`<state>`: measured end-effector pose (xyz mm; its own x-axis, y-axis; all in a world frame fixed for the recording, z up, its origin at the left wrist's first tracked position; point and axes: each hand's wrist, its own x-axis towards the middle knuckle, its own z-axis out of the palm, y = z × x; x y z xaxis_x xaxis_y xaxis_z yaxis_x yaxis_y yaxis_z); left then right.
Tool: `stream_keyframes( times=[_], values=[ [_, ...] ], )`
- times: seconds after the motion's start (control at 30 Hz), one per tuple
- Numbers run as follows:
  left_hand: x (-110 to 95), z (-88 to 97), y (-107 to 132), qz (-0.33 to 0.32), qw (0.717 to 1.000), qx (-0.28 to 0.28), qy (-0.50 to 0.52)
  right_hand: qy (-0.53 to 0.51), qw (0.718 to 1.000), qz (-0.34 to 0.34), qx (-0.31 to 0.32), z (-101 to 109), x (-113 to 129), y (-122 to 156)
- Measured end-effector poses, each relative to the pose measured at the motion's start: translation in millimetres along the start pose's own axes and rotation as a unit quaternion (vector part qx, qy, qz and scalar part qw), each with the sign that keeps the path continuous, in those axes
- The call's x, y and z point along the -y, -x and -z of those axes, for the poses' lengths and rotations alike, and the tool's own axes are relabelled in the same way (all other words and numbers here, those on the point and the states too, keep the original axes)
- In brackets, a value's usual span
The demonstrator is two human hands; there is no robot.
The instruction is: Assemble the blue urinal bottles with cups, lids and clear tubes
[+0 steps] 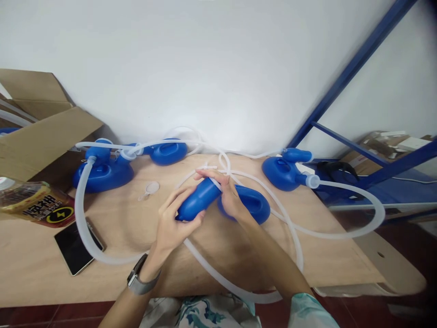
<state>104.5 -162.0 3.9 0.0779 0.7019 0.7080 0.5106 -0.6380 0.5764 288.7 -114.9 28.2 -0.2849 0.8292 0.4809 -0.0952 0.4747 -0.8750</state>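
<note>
My left hand (172,221) is wrapped around a blue plastic cup-shaped urinal head (198,200), which lies tilted above the middle of the table. My right hand (229,193) has its fingers stretched out, its palm laid against the far right end of that head. A sliver of white cap (215,184) shows there; the palm hides the rest. Just behind my right hand lies a blue jug-like bottle (257,205) with a built-in handle, partly covered by the hand. Translucent hose (218,273) loops below and around my forearms.
On the wooden table (129,291), more blue bottles with hoses stand at left (116,177), back (169,152) and right (280,173). A loose clear cap (152,187), a phone (77,248), a drink bottle (37,202) and a cardboard box (44,141) are left. A blue metal frame (341,84) rises right.
</note>
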Motion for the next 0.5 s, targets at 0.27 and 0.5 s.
stream_keyframes(
  times=[0.27,0.5],
  values=[
    [-8.6,5.0,-4.7,-0.054,0.998,0.005,-0.043,-0.068,0.997,0.002,0.027,-1.8,-2.7,8.1],
    [18.0,-0.5,-1.0,-0.137,0.984,0.018,-0.109,-0.006,0.995,-0.036,0.092,12.2,-1.1,4.4]
  ],
)
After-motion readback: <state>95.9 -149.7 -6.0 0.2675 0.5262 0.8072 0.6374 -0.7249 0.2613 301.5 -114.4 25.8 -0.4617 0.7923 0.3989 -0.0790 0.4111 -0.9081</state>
